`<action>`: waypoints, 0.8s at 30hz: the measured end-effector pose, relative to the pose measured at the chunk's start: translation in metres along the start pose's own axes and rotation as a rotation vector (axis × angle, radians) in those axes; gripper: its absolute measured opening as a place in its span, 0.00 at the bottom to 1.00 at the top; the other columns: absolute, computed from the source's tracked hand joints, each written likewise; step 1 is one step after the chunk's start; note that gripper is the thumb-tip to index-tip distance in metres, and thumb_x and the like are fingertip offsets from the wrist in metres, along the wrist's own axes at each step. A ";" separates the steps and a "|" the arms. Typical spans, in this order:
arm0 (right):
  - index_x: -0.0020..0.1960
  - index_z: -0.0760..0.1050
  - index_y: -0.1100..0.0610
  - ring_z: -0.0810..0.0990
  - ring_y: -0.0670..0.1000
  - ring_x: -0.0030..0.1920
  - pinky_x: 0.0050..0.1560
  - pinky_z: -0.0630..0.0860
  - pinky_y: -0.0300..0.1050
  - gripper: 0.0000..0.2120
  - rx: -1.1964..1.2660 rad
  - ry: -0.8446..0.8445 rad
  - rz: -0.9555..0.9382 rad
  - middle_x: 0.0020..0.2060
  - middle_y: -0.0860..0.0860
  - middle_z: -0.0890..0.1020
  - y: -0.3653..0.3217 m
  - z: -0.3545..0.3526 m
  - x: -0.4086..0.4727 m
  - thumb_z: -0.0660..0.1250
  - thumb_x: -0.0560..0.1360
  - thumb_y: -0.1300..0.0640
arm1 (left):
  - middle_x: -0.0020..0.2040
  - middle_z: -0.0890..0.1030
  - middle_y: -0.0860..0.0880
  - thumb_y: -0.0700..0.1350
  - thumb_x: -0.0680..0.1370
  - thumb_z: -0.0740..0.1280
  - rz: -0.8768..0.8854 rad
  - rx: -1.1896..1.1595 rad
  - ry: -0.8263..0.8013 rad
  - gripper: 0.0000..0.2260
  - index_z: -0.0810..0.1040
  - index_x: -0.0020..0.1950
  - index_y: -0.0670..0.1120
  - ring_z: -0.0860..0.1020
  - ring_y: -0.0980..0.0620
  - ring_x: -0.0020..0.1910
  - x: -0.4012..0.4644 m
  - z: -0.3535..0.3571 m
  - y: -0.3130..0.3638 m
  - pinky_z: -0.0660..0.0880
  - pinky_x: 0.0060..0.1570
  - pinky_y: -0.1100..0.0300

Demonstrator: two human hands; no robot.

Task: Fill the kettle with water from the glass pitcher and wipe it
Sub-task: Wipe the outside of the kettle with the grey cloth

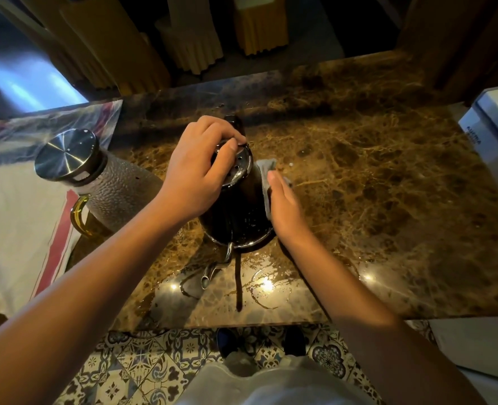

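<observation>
Head view, looking down: dark kettle (236, 211) upright on the brown marble surface (373, 185), thin spout (212, 273) pointing toward the near edge, shiny perforated lid (237, 168) on top. Left hand (201, 168) draped over that lid from the left, fingers curled round its rim and the thumb laid on the lid top: a grasping grip, closed on the lid. Just right of that grip, right hand (285, 206) with fingers straight and together, pressing a grey cloth (266, 176) flat against the kettle's right flank; a released, flat grip, nothing pinched; cloth sandwiched between palm and kettle wall, its upper corner poking out above the fingertips. Left of the lid grip and a little apart from the kettle, glass pitcher (119, 194) with dimpled wall, round metal cap (66, 154) and amber handle (79, 213), standing at the edge of a white cloth with a red stripe (17, 217). Below the grips, toward the near edge, wet patches and bright light reflections on the marble around the spout. Right of the cloth-pressing grip, well apart, a white box (496, 138) at the surface's end. Beyond the far edge, yellow-covered chairs (259, 24); beneath the near edge, patterned floor tiles (142, 366).
</observation>
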State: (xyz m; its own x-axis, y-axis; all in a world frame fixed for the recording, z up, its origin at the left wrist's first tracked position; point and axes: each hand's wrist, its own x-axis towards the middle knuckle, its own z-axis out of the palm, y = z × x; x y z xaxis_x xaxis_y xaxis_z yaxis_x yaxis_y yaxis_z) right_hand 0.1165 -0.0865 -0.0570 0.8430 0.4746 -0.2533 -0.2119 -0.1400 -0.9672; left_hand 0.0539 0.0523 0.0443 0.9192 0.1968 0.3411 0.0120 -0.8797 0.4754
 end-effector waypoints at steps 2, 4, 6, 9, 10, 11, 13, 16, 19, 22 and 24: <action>0.80 0.64 0.55 0.66 0.39 0.71 0.74 0.60 0.37 0.24 -0.045 0.062 -0.063 0.74 0.46 0.72 0.013 0.005 -0.022 0.52 0.88 0.46 | 0.59 0.79 0.47 0.49 0.84 0.57 0.008 -0.020 0.007 0.15 0.81 0.60 0.44 0.76 0.49 0.60 0.000 0.000 0.000 0.71 0.62 0.53; 0.78 0.66 0.55 0.63 0.30 0.67 0.69 0.56 0.28 0.23 -0.088 0.115 -0.177 0.69 0.42 0.69 0.019 0.014 -0.040 0.52 0.87 0.46 | 0.58 0.80 0.46 0.48 0.84 0.58 0.018 -0.036 0.020 0.14 0.81 0.59 0.43 0.77 0.47 0.60 0.000 0.000 -0.001 0.73 0.61 0.47; 0.70 0.72 0.55 0.67 0.32 0.65 0.71 0.62 0.36 0.20 -0.138 0.152 -0.288 0.64 0.41 0.70 0.020 0.021 -0.045 0.52 0.86 0.45 | 0.58 0.80 0.46 0.47 0.85 0.59 0.025 -0.039 0.026 0.13 0.81 0.59 0.43 0.78 0.47 0.59 0.000 0.001 -0.002 0.74 0.61 0.45; 0.68 0.74 0.58 0.71 0.44 0.67 0.74 0.67 0.49 0.22 -0.116 0.128 -0.338 0.65 0.43 0.75 0.001 0.023 -0.035 0.52 0.85 0.46 | 0.57 0.81 0.46 0.47 0.85 0.59 0.041 -0.034 0.032 0.13 0.81 0.58 0.42 0.78 0.47 0.58 0.000 0.001 -0.002 0.74 0.60 0.44; 0.70 0.74 0.58 0.73 0.48 0.70 0.75 0.67 0.51 0.23 -0.094 0.101 -0.330 0.68 0.47 0.77 -0.007 0.022 -0.029 0.52 0.86 0.45 | 0.57 0.81 0.45 0.46 0.85 0.59 0.045 -0.032 0.035 0.13 0.81 0.58 0.42 0.78 0.47 0.58 0.000 0.001 -0.002 0.75 0.60 0.44; 0.73 0.72 0.58 0.72 0.50 0.73 0.77 0.65 0.50 0.24 -0.064 0.073 -0.297 0.71 0.51 0.76 -0.016 0.020 -0.022 0.52 0.86 0.44 | 0.57 0.81 0.45 0.46 0.85 0.59 0.048 -0.031 0.038 0.13 0.81 0.58 0.42 0.78 0.46 0.58 0.001 0.001 -0.002 0.75 0.60 0.44; 0.77 0.71 0.56 0.70 0.50 0.76 0.78 0.63 0.46 0.24 -0.034 0.040 -0.228 0.75 0.53 0.75 -0.030 0.015 -0.008 0.52 0.87 0.46 | 0.57 0.81 0.45 0.46 0.85 0.59 0.047 -0.028 0.041 0.13 0.81 0.58 0.42 0.78 0.46 0.58 0.000 0.002 -0.002 0.75 0.59 0.43; 0.75 0.74 0.54 0.73 0.51 0.74 0.77 0.66 0.51 0.23 -0.064 -0.013 -0.113 0.72 0.52 0.78 -0.036 0.008 0.009 0.53 0.87 0.45 | 0.57 0.81 0.45 0.46 0.85 0.59 0.037 -0.031 0.032 0.12 0.80 0.58 0.42 0.78 0.47 0.58 0.001 0.001 -0.002 0.75 0.60 0.45; 0.74 0.74 0.54 0.76 0.46 0.70 0.77 0.66 0.49 0.23 -0.026 -0.055 -0.079 0.71 0.51 0.79 -0.025 0.002 0.013 0.54 0.86 0.44 | 0.57 0.81 0.46 0.47 0.84 0.59 0.028 -0.043 0.031 0.13 0.80 0.58 0.42 0.78 0.48 0.59 0.001 0.000 0.000 0.74 0.61 0.49; 0.75 0.71 0.55 0.72 0.35 0.62 0.69 0.63 0.37 0.21 -0.012 -0.031 -0.080 0.66 0.41 0.74 -0.014 0.000 -0.004 0.53 0.88 0.47 | 0.57 0.81 0.46 0.48 0.84 0.58 0.023 -0.052 0.028 0.14 0.80 0.58 0.43 0.78 0.49 0.59 0.001 0.000 0.001 0.74 0.61 0.50; 0.64 0.76 0.51 0.74 0.38 0.56 0.66 0.70 0.47 0.16 -0.009 0.013 -0.128 0.56 0.38 0.76 -0.004 0.004 -0.018 0.53 0.87 0.47 | 0.58 0.81 0.46 0.48 0.84 0.58 0.024 -0.053 0.027 0.14 0.80 0.58 0.43 0.78 0.49 0.59 0.001 0.000 0.001 0.74 0.61 0.49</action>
State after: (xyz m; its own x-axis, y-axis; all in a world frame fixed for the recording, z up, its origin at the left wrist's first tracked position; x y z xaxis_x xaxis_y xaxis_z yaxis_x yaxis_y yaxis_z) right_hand 0.1008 -0.0911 -0.0483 0.8692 0.4776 -0.1278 -0.0979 -0.0872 -0.9914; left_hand 0.0548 0.0516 0.0456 0.9081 0.1881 0.3743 -0.0313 -0.8605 0.5085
